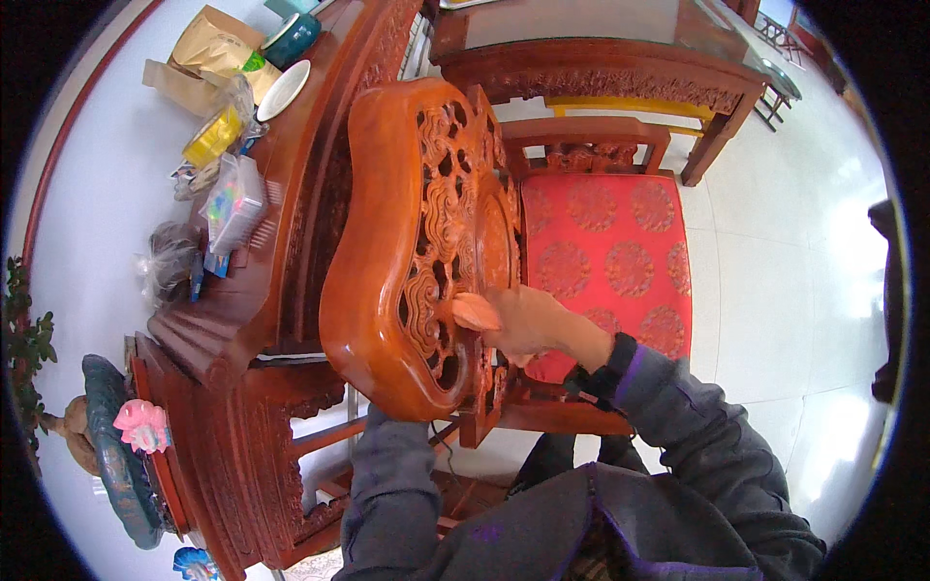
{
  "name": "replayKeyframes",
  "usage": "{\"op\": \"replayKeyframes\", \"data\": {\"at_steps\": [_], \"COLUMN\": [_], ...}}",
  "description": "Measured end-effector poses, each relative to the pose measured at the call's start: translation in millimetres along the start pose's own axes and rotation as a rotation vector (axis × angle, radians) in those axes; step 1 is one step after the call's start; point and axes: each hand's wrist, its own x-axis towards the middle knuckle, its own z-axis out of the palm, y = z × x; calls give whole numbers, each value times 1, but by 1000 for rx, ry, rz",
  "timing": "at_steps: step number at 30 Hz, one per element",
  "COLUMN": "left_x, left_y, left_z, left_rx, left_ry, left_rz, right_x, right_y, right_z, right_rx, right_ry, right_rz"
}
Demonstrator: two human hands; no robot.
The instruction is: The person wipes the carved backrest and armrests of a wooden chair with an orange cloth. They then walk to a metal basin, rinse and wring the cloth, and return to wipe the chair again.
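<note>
A carved, lacquered wooden chair back [374, 254] stands before me, its pierced scrollwork facing right. My right hand [534, 319] is at the lower part of the carving and holds a small pinkish-orange cloth or pad [476, 312] against or close beside it; actual contact is unclear. My left hand is hidden behind the lower end of the chair back, where only the sleeve [392, 450] shows. The chair's seat bears a red cushion [607, 254] with round patterns, right of the carving.
At left, a long wooden side table [254, 290] holds paper bags [211, 51], a teal pot [292, 40], a white plate [283, 90], a clear plastic box [236, 203] and a yellow tape roll [212, 136]. A glass-topped carved table [603, 62] stands beyond the chair.
</note>
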Motion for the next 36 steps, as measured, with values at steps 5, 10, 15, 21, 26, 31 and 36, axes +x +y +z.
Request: {"op": "replayKeyframes", "data": {"at_steps": [5, 10, 15, 21, 26, 31, 36], "left_x": [5, 0, 3, 14, 8, -3, -40], "left_y": [4, -9, -17, -15, -8, 6, 9], "left_z": [-3, -7, -8, -9, -4, 3, 2], "left_rx": [27, 9, 11, 30, 31, 62, 88], "left_ry": [-9, 4, 5, -12, 2, 33, 76], "left_rz": [25, 27, 33, 67, 72, 101, 76], "right_x": [-49, -105, -75, 9, 21, -19, -81], "right_y": [48, 94, 76, -9, -35, -15, 29], "right_z": [-10, -31, -29, -13, -20, -18, -21], "right_rx": [125, 289, 104, -41, -74, 44, 36], "right_ry": [-93, -150, -48, -36, -219, -110, -174], "right_rz": [-49, 65, -13, 6, 163, 43, 11]}}
